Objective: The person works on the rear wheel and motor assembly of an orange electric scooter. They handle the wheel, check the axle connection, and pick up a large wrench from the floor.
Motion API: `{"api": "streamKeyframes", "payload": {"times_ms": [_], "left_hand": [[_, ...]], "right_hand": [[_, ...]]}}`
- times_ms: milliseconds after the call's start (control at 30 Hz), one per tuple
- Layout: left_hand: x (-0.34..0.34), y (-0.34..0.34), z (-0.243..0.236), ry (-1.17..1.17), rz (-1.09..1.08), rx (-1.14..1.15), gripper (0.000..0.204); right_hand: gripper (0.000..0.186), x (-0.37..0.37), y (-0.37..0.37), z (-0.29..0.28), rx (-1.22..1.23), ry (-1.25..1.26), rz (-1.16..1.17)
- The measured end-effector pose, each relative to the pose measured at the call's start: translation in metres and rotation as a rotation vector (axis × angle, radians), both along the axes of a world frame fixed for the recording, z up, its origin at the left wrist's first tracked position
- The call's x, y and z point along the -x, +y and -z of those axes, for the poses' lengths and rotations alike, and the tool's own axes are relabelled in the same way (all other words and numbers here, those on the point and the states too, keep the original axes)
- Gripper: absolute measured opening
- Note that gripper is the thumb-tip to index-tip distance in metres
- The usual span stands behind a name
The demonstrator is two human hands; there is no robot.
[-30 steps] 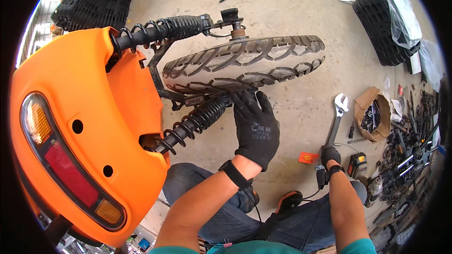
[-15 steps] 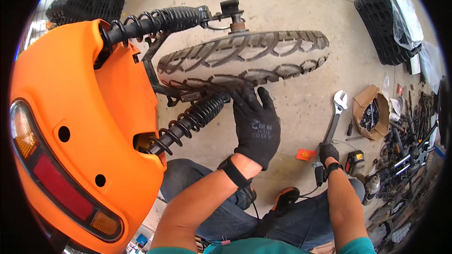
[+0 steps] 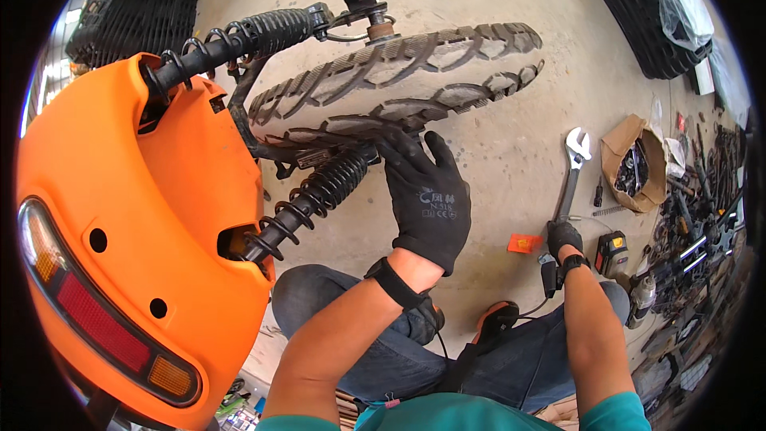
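My left hand (image 3: 427, 199), in a black glove, reaches to the near side of a scooter's wheel with a treaded tyre (image 3: 399, 76). Its fingers are stretched out and the thumb stands apart; the fingertips touch the hub area beside the lower end of the near coil-spring shock absorber (image 3: 315, 195), and part of what they touch is hidden. Low on the right, my gloved right hand (image 3: 565, 236) is closed around the handle of a large adjustable wrench (image 3: 571, 172), whose jaw points away from me.
An orange rear body panel (image 3: 120, 191) with a tail light (image 3: 104, 311) fills the left. Right of the wrench lie an open cardboard box (image 3: 642, 160) of small metal parts, a cordless tool battery (image 3: 612, 251) and piled metal parts (image 3: 702, 271). A black crate (image 3: 638, 12) stands far right.
The whole view has shifted a little, so wheel and wrench sit higher in it. My left hand stays at the hub and my right hand keeps the wrench.
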State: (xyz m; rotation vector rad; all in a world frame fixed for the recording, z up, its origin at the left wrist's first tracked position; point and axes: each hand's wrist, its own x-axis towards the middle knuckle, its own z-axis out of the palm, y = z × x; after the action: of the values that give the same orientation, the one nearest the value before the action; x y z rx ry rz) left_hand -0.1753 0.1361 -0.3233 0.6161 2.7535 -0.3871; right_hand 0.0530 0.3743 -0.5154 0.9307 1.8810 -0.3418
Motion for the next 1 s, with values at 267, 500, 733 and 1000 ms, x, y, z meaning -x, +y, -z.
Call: {"api": "streamKeyframes", "payload": {"times_ms": [267, 500, 733, 1000], "left_hand": [[-0.002, 0.002, 0.002, -0.006, -0.066, -0.152, 0.074], [-0.001, -0.002, 0.004, -0.001, 0.024, -0.105, 0.078], [0.000, 0.007, -0.001, 0.062, 0.100, 0.010, 0.080], [0.001, 0.008, -0.002, 0.037, 0.095, -0.022, 0.082]], "right_hand": [[0.042, 0.000, 0.000, -0.006, 0.010, 0.071, 0.009], [0.035, -0.017, 0.001, -0.003, -0.001, 0.231, 0.074], [0.037, -0.004, 0.000, -0.006, -0.018, 0.118, 0.188], [0.032, -0.016, -0.003, 0.004, -0.067, 0.227, 0.100]]}}
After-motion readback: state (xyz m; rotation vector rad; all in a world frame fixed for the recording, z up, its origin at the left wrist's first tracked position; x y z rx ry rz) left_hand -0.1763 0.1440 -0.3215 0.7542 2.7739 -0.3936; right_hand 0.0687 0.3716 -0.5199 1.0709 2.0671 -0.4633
